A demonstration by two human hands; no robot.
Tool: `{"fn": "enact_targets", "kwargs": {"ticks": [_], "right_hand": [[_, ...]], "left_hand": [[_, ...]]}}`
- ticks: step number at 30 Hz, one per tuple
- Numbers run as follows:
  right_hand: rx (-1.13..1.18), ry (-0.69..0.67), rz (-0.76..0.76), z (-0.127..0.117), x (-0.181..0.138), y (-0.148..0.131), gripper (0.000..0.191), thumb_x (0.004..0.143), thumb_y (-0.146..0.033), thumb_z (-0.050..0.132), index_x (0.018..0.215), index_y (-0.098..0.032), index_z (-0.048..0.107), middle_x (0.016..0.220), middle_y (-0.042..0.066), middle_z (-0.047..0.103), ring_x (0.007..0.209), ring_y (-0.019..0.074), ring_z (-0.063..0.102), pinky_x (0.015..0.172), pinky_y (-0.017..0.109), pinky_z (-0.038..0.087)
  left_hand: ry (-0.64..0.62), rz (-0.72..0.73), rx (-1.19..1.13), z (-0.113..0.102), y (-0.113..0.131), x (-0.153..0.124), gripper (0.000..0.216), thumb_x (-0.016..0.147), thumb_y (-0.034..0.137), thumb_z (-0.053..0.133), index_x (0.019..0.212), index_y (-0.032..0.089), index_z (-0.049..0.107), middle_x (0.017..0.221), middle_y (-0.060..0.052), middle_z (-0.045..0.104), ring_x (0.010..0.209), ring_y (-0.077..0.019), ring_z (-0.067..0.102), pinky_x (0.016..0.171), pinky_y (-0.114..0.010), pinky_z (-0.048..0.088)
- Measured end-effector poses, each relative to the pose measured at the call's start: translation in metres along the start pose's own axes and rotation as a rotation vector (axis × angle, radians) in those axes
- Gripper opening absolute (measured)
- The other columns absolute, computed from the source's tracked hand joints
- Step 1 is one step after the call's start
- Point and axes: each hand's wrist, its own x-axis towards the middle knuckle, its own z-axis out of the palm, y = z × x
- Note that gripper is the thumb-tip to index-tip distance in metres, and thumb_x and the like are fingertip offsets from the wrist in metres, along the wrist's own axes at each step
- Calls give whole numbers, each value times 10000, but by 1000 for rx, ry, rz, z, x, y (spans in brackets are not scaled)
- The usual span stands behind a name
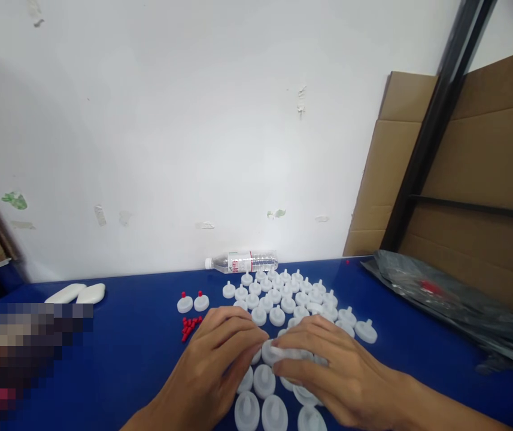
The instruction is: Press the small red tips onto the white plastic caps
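Left hand (213,359) near right hand (334,368), both among white spouted caps (277,317)

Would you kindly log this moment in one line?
right hand: holding white cap; left hand: close beside; red pieces: small pile

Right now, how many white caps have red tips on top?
2: a left cap and a right cap, side by side beyond the loose red tips. More may be hidden.
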Motion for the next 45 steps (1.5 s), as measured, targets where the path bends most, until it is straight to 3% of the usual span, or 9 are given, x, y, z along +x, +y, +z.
{"fn": "enact_targets", "kwargs": {"ticks": [7,19,25,35,39,45], "right_hand": [[-1,-7,28,3,-1,2,278,991,-46,468,1198,-145,625,1176,134,703,1001,214,671,841,386,532],[39,-17,8,4,0,1,229,984,-69,549,1181,-135,644,1159,125,719,1011,214,672,877,388,529],[38,41,48,3,1,2,186,998,-86,573,1161,-119,655,1128,138,714,1027,217,676,857,364,549],[6,155,-26,1,-6,5,144,980,-88,620,1121,-94,653,1236,202,713,1109,256,680,909,396,583],[-14,182,-32,-1,-5,2,111,990,-105,615,1092,-100,659,1243,185,724,1053,247,694,892,389,590],[-7,184,-26,-1,-4,-3,108,1028,-141,566,1073,-121,662,1225,174,736,1007,227,709,867,374,590]], "left_hand": [[2,82,15,3,7,3,217,997,83,560,1162,182,663,998,-65,769,1046,-199,687,928,-310,583],[-16,48,29,6,2,-3,196,1003,79,568,1138,192,653,1024,-43,771,1129,-197,664,1006,-335,501],[-20,66,32,4,2,0,230,1006,68,556,1176,197,645,1069,-45,782,1121,-200,674,972,-349,502],[-4,84,85,5,3,1,213,997,38,553,1134,169,651,996,-32,780,1061,-202,670,916,-343,484],[-11,58,141,7,5,3,153,1032,115,532,1134,156,638,984,-41,768,1052,-212,656,894,-341,493],[-57,64,91,7,10,3,159,1021,77,503,1087,137,633,940,-69,731,956,-214,617,818,-325,506]]}}
